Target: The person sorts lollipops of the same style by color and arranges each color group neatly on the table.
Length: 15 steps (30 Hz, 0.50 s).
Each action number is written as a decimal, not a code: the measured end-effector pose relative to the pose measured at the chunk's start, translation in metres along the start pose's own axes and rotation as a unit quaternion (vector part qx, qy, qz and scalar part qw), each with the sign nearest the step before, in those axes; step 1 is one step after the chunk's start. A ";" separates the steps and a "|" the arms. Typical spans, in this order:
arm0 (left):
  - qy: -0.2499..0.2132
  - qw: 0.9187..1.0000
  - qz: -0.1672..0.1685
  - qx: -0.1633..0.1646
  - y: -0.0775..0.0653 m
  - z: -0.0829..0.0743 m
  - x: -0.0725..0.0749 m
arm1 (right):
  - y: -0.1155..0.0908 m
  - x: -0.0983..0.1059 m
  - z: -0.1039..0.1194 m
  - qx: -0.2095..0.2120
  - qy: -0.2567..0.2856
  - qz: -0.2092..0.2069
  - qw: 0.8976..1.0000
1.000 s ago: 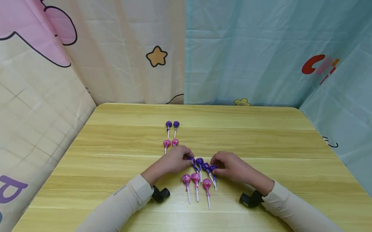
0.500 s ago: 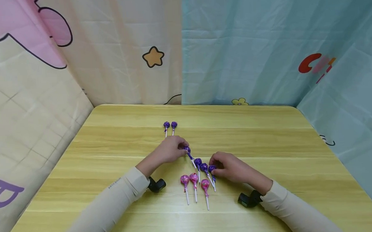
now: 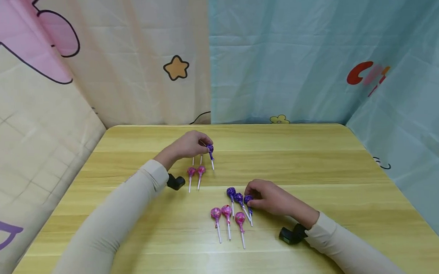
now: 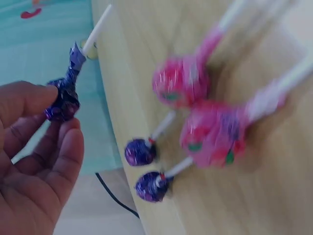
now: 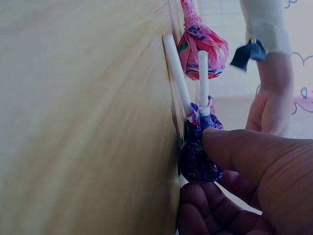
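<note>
My left hand (image 3: 192, 145) pinches a purple-wrapped lollipop (image 3: 210, 149) by its head over the far part of the table, stick hanging down. Just beside it lie two purple lollipops (image 4: 140, 152), their heads hidden behind the hand in the head view. Two pink lollipops (image 3: 201, 170) lie nearer, below that hand. At the middle, my right hand (image 3: 270, 197) holds the head of another purple lollipop (image 3: 248, 200) between thumb and fingers, low at the tabletop. Two more purple lollipops (image 3: 231, 192) lie to its left, and three pink lollipops (image 3: 226, 210) lie in front of them.
The wooden table (image 3: 296, 150) ends at the back against a printed curtain (image 3: 275, 62). Both wrists wear a small black camera, such as the right wrist camera (image 3: 292, 234).
The left hand has lifted a purple lollipop out of the middle row and carried it away and left to the far purple pair. The right hand stays at its lollipop.
</note>
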<state>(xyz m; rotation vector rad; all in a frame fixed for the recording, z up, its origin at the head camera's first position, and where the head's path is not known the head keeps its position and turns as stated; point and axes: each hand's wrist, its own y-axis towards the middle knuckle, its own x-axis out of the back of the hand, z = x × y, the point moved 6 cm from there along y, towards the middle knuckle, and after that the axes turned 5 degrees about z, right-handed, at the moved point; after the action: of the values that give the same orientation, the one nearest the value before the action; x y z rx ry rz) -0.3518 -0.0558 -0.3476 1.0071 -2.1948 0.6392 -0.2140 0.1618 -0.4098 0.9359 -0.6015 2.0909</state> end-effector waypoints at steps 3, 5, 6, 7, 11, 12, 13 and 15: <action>0.027 0.999 0.011 -0.017 0.016 0.005 0.006 | 0.001 0.001 0.000 -0.003 0.003 -0.001 1.000; 0.039 0.999 0.017 -0.026 0.025 0.007 0.009 | 0.001 0.002 -0.001 -0.004 0.004 -0.001 1.000; 0.047 0.998 0.020 -0.030 0.028 0.008 0.011 | 0.001 0.003 -0.001 -0.003 0.004 -0.002 1.000; 0.053 0.998 0.022 -0.031 0.031 0.009 0.012 | 0.001 0.003 -0.001 -0.003 0.005 -0.001 1.000; 0.084 0.995 0.036 -0.032 0.038 0.014 0.013 | 0.002 0.002 0.000 -0.002 0.011 0.001 1.000; 0.089 0.995 0.043 -0.029 0.040 0.017 0.012 | 0.002 0.002 0.000 -0.002 0.012 0.002 1.000; 0.093 0.994 0.050 -0.028 0.041 0.019 0.011 | 0.002 0.001 0.001 -0.003 0.014 0.003 1.000; 0.095 0.993 0.063 -0.025 0.044 0.023 0.008 | 0.002 0.001 0.001 -0.003 0.018 0.004 1.000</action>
<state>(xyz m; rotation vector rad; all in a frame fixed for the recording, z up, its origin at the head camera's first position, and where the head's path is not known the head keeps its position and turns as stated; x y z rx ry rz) -0.3983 -0.0488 -0.3642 0.7537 -2.1058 0.7027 -0.2157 0.1598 -0.4087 0.8913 -0.5940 2.1066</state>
